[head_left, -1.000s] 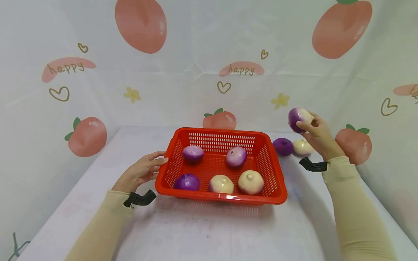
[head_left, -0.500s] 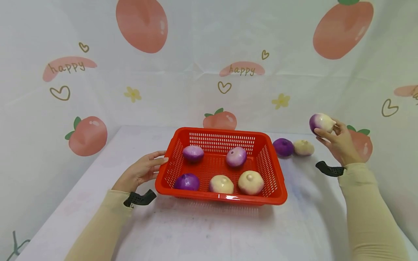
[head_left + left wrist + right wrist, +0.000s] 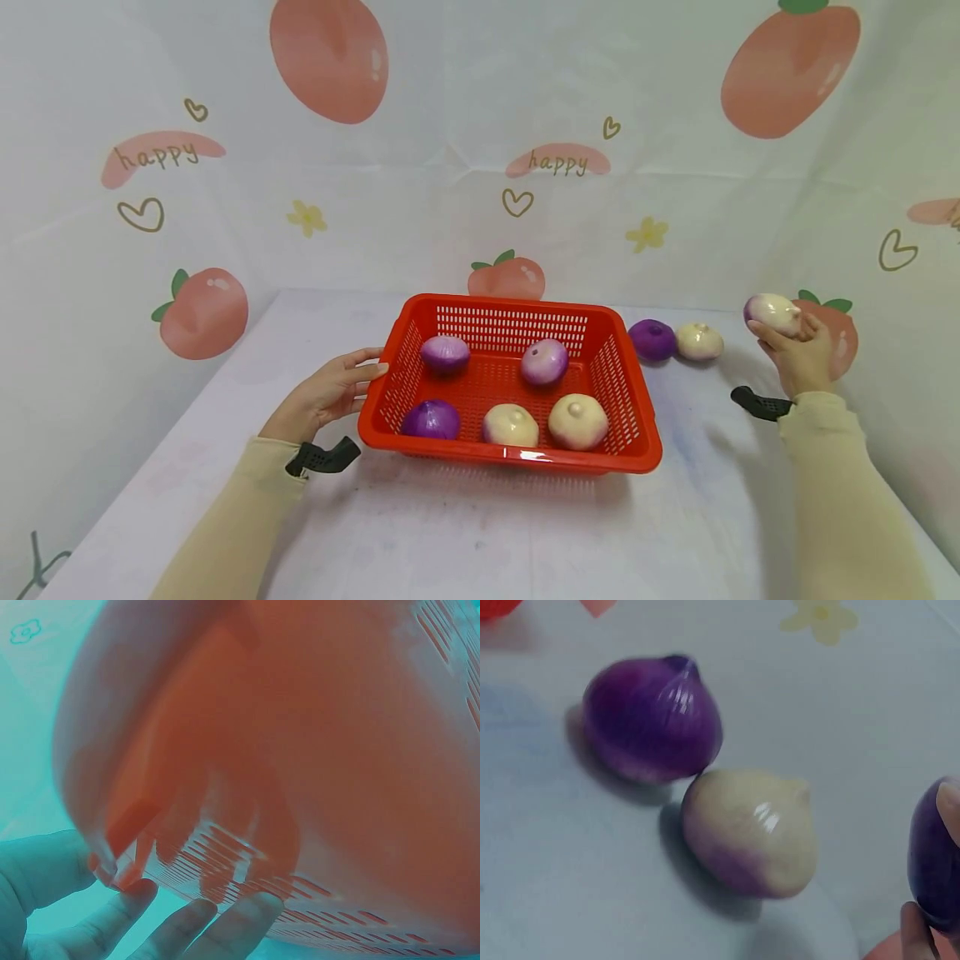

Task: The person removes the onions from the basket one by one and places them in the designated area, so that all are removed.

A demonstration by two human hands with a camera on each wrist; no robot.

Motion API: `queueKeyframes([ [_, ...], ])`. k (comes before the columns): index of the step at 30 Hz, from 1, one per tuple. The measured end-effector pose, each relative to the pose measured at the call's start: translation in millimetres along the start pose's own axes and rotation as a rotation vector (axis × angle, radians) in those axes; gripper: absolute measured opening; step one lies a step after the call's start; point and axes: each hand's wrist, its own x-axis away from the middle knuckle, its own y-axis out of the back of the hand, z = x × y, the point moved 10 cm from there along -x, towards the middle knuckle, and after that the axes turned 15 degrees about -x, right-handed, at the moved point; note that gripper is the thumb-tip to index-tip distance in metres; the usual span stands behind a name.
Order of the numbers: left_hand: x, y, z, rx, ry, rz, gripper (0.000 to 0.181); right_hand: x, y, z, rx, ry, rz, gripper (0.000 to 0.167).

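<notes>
My left hand (image 3: 330,396) grips the left rim of a red plastic basket (image 3: 517,452), with the fingertips against its slotted outer wall (image 3: 330,907) in the left wrist view. Inside lie a purple onion (image 3: 431,419), two purple-pink onions, one at the back left (image 3: 446,354) and one at the back right (image 3: 544,362), and two cream onions, one at the front middle (image 3: 511,426) and one at the front right (image 3: 577,422). At the far right, my right hand (image 3: 806,354) holds a purple-and-cream onion (image 3: 774,313) by its side; the right wrist view shows only part of this onion (image 3: 930,862).
Right of the basket, a dark purple onion (image 3: 652,341) and a cream onion (image 3: 700,342) touch each other on the white table (image 3: 480,533). A fruit-printed cloth (image 3: 420,217) hangs behind the table.
My right hand has carried its onion to the right, past the two onions on the table, and then lowered it. The left hand and the basket have stayed in place.
</notes>
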Motion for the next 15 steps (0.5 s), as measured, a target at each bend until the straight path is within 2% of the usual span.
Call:
queueKeyframes([
  [3, -0.1, 0.5, 1.0, -0.002, 0.004, -0.004, 0.064, 3.9, 17, 0, 0.119, 0.018, -0.136, 0.074],
  [5, -0.1, 0.9, 1.3, -0.005, 0.004, -0.007, 0.065, 6.9, 25, -1, 0.184, 0.028, -0.194, 0.065],
  [11, -0.5, 1.2, 1.7, -0.020, 0.012, -0.019, 0.064, 10.7, 41, -3, 0.314, 0.065, -0.262, 0.045],
  [15, -0.7, 0.7, 1.4, -0.030, 0.012, -0.017, 0.064, 7.5, 55, -6, 0.568, 0.060, -0.322, 0.042],
])
